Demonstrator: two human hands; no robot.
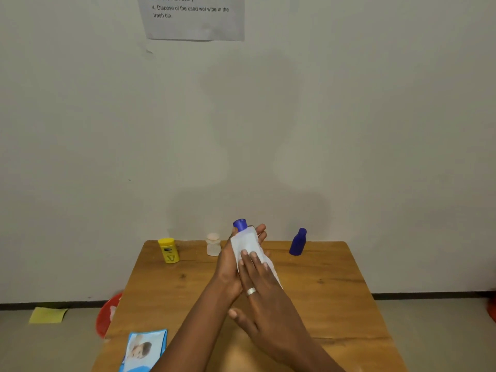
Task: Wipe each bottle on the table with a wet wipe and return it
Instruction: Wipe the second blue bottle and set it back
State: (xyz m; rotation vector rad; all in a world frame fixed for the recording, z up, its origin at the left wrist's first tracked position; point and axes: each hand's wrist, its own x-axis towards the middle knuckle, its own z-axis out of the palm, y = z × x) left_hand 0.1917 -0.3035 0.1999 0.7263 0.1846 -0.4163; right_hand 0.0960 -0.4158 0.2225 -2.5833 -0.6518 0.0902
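While the left hand (228, 261) grips the blue-capped bottle (240, 225) above the counter (335, 277), the right hand (264, 296) presses the wet wipe (248, 244) flat against its body, fingers extended rather than curled; a damp surface could let the bottle slip from that one-handed hold, and a drop might knock over the clear bottle (213, 244) just beside it; only the blue cap shows, the rest wrapped in white; the yellow bottle (169, 250) and dark blue bottle (298, 242) stand along the far edge
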